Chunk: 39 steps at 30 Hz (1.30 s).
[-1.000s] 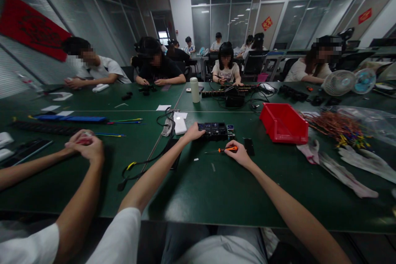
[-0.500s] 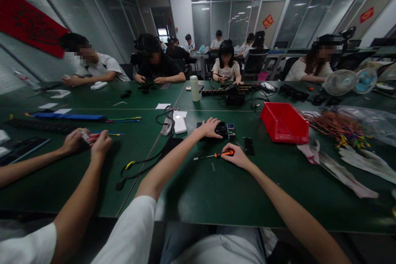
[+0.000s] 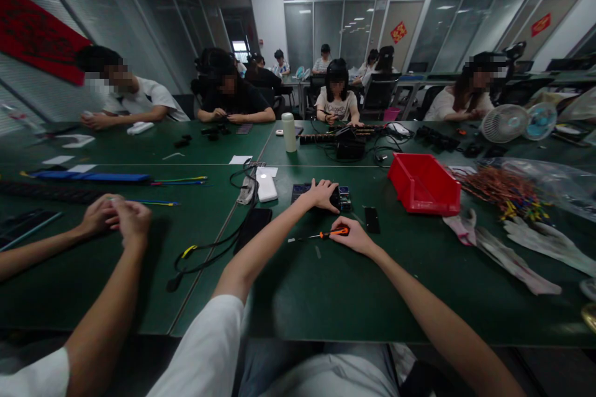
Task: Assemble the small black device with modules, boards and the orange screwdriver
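Observation:
In the head view my left hand [image 3: 322, 195] reaches over a black device [image 3: 300, 191], with its fingers spread across the top. The palm and fingers hide much of that device. At its right end sit small square parts [image 3: 344, 197] with a bluish face. My right hand [image 3: 352, 234] is closed around the handle of an orange-and-black screwdriver [image 3: 329, 234], whose thin shaft points left, low over the green table. Close to the tip lies a small pale piece [image 3: 292, 240]. A flat black plate [image 3: 372, 219] rests just right of my right hand.
A red bin [image 3: 423, 185], work gloves [image 3: 507, 254] and a bundle of wires [image 3: 500, 189] occupy the right side. Left of the device lie a white box-shaped item [image 3: 266, 186] and a black cable [image 3: 205, 248]. A co-worker's hands [image 3: 114, 217] work at the far left.
My left hand has slid slightly right over the device, baring more of its left part. My right hand and the screwdriver look nearly unchanged. The co-worker's hands have come together.

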Motion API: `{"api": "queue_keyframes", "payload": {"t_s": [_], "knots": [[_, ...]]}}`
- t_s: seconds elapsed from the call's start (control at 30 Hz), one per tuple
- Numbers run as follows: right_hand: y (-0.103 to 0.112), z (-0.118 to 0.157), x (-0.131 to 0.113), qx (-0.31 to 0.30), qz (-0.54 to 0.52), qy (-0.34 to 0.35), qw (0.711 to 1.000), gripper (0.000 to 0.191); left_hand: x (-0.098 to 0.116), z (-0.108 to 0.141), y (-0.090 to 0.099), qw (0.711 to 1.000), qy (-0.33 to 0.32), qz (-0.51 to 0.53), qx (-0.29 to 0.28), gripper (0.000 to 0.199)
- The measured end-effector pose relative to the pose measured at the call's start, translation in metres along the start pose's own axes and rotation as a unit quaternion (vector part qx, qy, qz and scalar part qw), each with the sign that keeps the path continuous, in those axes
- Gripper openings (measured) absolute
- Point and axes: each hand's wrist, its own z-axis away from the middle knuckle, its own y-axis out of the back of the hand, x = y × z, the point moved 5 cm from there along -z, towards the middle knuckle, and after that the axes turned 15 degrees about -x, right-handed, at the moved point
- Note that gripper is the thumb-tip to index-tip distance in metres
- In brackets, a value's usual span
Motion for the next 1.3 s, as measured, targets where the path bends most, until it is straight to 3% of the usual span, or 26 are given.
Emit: {"api": "queue_keyframes", "payload": {"t_s": [0.43, 0.83, 1.13, 1.3], "knots": [[0.000, 0.000, -0.007, -0.015, 0.018, -0.006, 1.000, 0.015, 0.019, -0.009, -0.005, 0.998, -0.034, -0.005, 0.049, 0.104], [-0.002, -0.001, -0.004, -0.021, 0.029, 0.007, 0.999, 0.015, 0.019, -0.012, -0.008, 0.995, -0.035, -0.004, 0.091, 0.097], [-0.006, -0.001, -0.002, -0.033, 0.075, 0.007, 0.997, 0.015, 0.027, -0.002, -0.003, 0.991, -0.029, 0.028, 0.129, 0.093], [-0.006, -0.001, -0.003, -0.027, 0.077, 0.011, 0.997, 0.015, 0.038, 0.011, 0.011, 0.980, -0.060, 0.074, 0.174, 0.093]]}}
